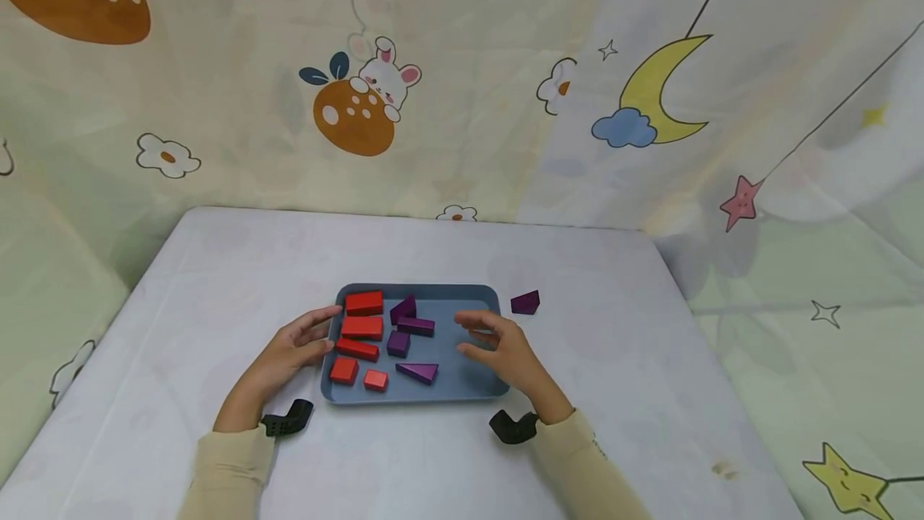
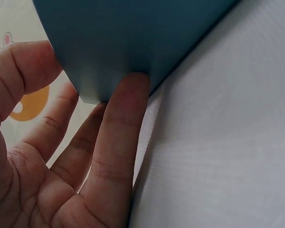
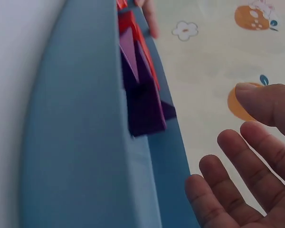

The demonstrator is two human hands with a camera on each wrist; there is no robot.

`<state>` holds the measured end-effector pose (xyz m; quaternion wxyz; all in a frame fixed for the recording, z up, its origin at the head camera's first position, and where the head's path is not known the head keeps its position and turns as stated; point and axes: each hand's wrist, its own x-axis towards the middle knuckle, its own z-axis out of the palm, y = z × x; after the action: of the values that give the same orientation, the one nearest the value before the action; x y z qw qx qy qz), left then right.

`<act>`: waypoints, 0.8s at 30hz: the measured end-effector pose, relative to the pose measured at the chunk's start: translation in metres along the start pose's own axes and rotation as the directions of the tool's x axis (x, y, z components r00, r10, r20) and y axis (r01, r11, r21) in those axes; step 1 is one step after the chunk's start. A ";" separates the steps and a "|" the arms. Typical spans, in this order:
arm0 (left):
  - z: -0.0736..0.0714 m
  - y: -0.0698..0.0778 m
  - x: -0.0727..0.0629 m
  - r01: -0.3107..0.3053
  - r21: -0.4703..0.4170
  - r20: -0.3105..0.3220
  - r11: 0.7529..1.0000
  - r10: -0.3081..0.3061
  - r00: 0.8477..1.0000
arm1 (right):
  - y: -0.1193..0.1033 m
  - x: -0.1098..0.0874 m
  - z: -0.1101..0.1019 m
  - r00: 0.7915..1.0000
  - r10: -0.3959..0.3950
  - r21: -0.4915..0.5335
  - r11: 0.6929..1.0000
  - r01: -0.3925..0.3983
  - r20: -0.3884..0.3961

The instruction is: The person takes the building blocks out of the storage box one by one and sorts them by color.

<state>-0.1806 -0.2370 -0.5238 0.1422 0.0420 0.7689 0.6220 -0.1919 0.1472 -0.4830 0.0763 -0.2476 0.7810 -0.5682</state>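
A blue-grey tray lies on the table with several red and purple blocks in it. My left hand is at its left side, fingertips touching the outer wall; the left wrist view shows a fingertip against that wall. Over the tray's right part, my right hand hovers with fingers apart and nothing in them. Red blocks form a column at the left. Beside them are a purple triangular block, a purple cube-like block, a purple bar and a dark purple wedge.
Outside the tray, past its upper right corner, a dark purple block lies on the white-covered table. A printed curtain hangs behind the table. Black wrist-worn pieces sit at both cuffs.
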 end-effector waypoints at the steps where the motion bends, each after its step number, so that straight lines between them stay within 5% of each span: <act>1: 0.000 0.000 0.000 -0.001 -0.001 0.000 1.000 0.001 1.000 | -0.001 0.000 0.004 1.000 0.004 0.012 1.000 -0.004 0.009; 10: -0.001 0.000 0.001 -0.008 -0.011 -0.001 1.000 0.008 1.000 | -0.004 0.000 0.036 0.995 0.058 0.021 0.998 -0.060 0.084; 24: -0.001 -0.001 0.001 -0.011 -0.027 -0.004 1.000 0.011 1.000 | -0.007 0.003 0.061 0.984 0.160 -0.255 0.957 -0.134 0.083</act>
<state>-0.1822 -0.2383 -0.5251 0.1379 0.0429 0.7603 0.6333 -0.1677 0.0920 -0.4971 0.1267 -0.2254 0.8574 -0.4450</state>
